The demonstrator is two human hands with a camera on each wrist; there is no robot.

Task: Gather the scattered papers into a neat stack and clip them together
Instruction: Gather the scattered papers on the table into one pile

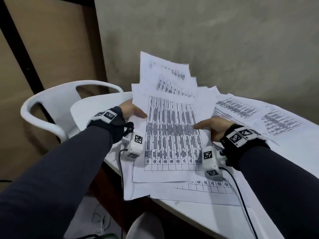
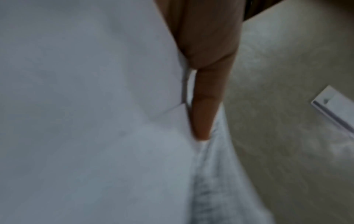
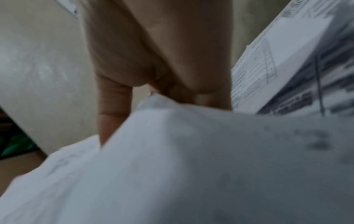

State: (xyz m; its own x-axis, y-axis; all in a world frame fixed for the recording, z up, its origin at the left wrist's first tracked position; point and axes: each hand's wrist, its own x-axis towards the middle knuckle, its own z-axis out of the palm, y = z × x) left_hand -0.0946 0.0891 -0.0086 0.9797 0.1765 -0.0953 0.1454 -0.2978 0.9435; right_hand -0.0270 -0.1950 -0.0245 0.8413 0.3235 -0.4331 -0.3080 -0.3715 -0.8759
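The left hand (image 1: 132, 110) pinches the left edge of a fanned bundle of papers (image 1: 170, 128), thumb on top; the right hand (image 1: 213, 125) grips the right edge the same way. The bundle is lifted and tilted above the white worktop (image 1: 198, 219), its corners splayed. More sheets (image 1: 259, 116) lie loose on the worktop to the right, and others (image 1: 198, 190) lie beneath the bundle. The gathering step looks only partly done. Next, the bundle probably needs squaring, then the loose sheets added. No clip is visible. The printed tables are too blurred to read.
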